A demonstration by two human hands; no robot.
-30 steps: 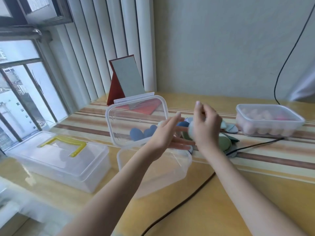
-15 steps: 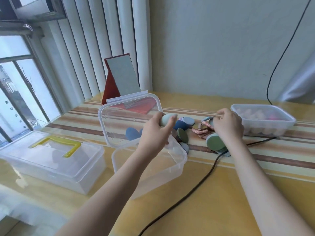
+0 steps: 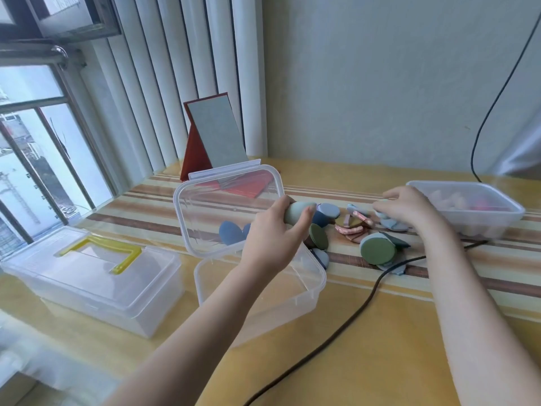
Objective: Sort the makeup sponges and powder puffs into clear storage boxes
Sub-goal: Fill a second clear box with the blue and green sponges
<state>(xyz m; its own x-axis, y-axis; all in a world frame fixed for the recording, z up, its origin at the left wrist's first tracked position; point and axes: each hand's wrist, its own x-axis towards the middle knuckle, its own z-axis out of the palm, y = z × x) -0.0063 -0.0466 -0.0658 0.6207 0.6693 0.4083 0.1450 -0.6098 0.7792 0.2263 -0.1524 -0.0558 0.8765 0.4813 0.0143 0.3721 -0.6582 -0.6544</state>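
My left hand point(image 3: 275, 232) holds a pale green makeup sponge point(image 3: 298, 211) above the open clear box point(image 3: 310, 285), whose raised lid point(image 3: 205, 200) stands behind it. Dark blue sponges point(image 3: 231, 232) show through the lid. A pile of round puffs lies to the right: a green puff point(image 3: 377, 249), pink striped puffs point(image 3: 351, 228) and a pale blue puff point(image 3: 329, 209). My right hand point(image 3: 407, 209) reaches into the pile, its fingers closed around a pale blue puff point(image 3: 389, 222). At the far right stands another clear box point(image 3: 497, 221) with pink sponges.
A closed clear box with a yellow handle point(image 3: 96, 268) sits at the left near the window. A red folding mirror point(image 3: 213, 136) stands at the back by the blinds. A black cable point(image 3: 336, 326) runs across the yellow table from the pile toward the front edge.
The pale green sponge passed from my right hand to my left, which now holds it over the open box. My right hand moved right into the puff pile.
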